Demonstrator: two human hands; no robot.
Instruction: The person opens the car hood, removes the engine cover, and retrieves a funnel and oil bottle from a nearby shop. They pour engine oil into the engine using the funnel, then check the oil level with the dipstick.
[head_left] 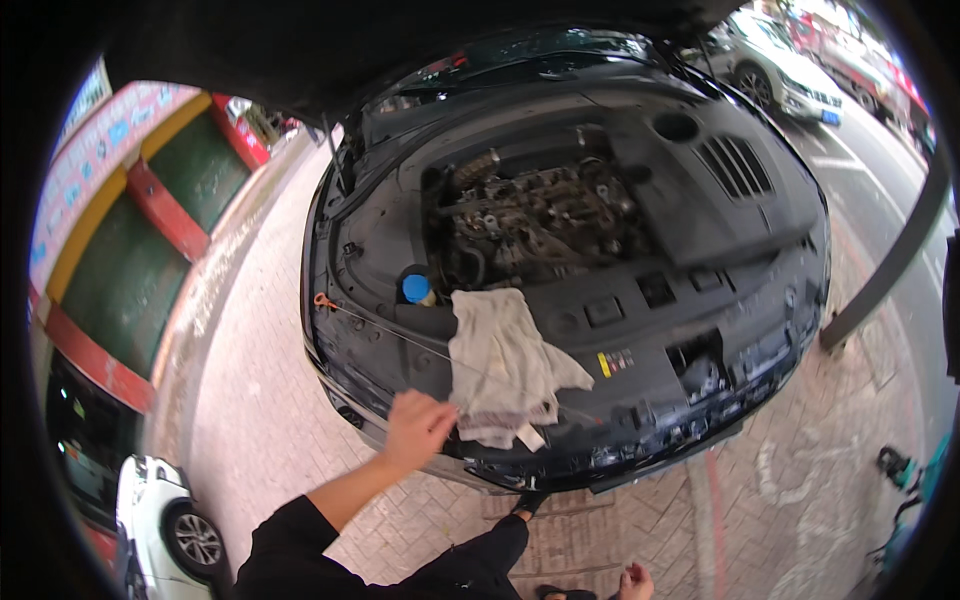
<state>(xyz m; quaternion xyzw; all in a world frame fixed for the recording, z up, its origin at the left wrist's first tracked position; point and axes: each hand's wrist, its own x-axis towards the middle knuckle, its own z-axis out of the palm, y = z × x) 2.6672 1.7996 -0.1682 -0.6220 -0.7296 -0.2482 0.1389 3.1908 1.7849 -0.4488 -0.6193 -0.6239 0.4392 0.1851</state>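
Observation:
My left hand (418, 430) is over the front edge of the car's engine bay, fingers curled together beside a crumpled, greyish-white cloth (500, 350). What the fingers hold, if anything, is hidden. The cloth is draped over the black front panel. A dipstick with an orange ring handle (322, 300) lies slantwise, its thin rod running across the cloth. Low in the picture, by my leg, hangs my right hand (635, 582), partly cut off by the lower edge. Its fingers are loosely apart, with nothing visible in them.
Behind the cloth lies the exposed engine (540, 215). A blue cap (416, 289) stands left of it; a black engine cover (720, 190) sits at the right. The raised hood (230, 50) hangs overhead. A post (890, 255) rises at right, and a white car (170, 530) stands lower left.

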